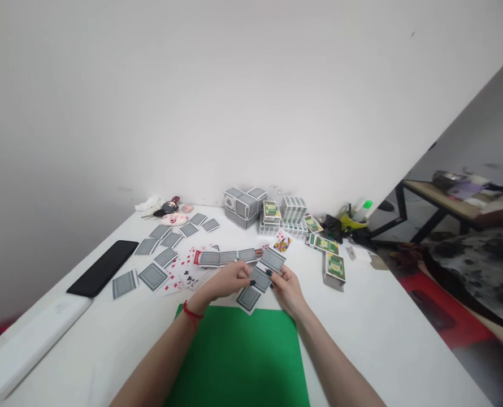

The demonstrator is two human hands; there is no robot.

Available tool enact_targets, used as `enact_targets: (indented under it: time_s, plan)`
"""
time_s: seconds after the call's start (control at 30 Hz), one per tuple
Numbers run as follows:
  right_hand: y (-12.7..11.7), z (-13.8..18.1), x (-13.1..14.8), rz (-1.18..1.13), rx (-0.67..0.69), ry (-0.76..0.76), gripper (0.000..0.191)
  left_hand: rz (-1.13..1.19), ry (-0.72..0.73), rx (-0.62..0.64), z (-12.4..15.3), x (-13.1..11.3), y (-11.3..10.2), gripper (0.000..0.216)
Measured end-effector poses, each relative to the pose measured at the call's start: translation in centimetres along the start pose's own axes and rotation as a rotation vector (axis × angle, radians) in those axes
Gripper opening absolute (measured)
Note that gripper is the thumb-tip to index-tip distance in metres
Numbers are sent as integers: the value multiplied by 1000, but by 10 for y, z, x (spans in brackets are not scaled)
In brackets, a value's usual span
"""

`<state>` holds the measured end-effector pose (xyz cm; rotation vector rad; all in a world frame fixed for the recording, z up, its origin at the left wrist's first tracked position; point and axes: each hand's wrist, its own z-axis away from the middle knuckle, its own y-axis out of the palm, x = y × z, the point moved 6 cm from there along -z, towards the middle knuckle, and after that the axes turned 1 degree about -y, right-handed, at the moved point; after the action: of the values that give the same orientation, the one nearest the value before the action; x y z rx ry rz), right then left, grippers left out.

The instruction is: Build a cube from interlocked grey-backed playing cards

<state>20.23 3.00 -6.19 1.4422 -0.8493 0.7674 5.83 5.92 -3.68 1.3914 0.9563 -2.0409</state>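
A short slanting run of grey-backed playing cards (pixel 260 278) is between my two hands, above the far edge of a green mat (pixel 243 356). My right hand (pixel 287 289) pinches the run from the right, thumb on the card backs. My left hand (pixel 230 278), a red string on its wrist, is closed with its fingertips at the left edge of the middle card. Behind the left hand lies a row of face-down cards (pixel 228 258). A queen card (pixel 282 243) lies face up beyond the right hand.
Loose cards (pixel 153 277), some face up, spread across the left. A block built of cards (pixel 243 206) and stacked card boxes (pixel 294 210) stand by the wall. Further right are a card box (pixel 334 268) and a yellow holder (pixel 355 220). A black phone-like slab (pixel 103 268) lies left.
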Motion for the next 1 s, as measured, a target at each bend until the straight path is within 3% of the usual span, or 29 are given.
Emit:
enact_targets:
  time_s: [0.2, 0.43, 0.57, 0.63, 0.77, 0.9, 1.0]
  plan:
    - [-12, 1, -2, 208, -81, 37, 28, 230, -39, 224, 0, -1, 42, 25]
    - [-5, 1, 11, 396, 22, 51, 32, 261, -50, 210, 3, -3, 44, 22]
    - [-8, -3, 10, 383, -5, 67, 40, 385, -51, 87, -1, -2, 24, 30]
    - [-11, -8, 7, 400, -32, 47, 43, 475, -21, -40, -3, 1, 6, 28]
    - [-10, -21, -2, 694, 4, -14, 31, 656, 44, -323, -1, 7, -37, 26]
    - [13, -28, -7, 971, 121, -127, 24, 754, 77, -470, 5, 11, -63, 27]
    - [41, -27, -11, 1222, 239, -227, 49, 792, 92, -538, 8, 14, -71, 25]
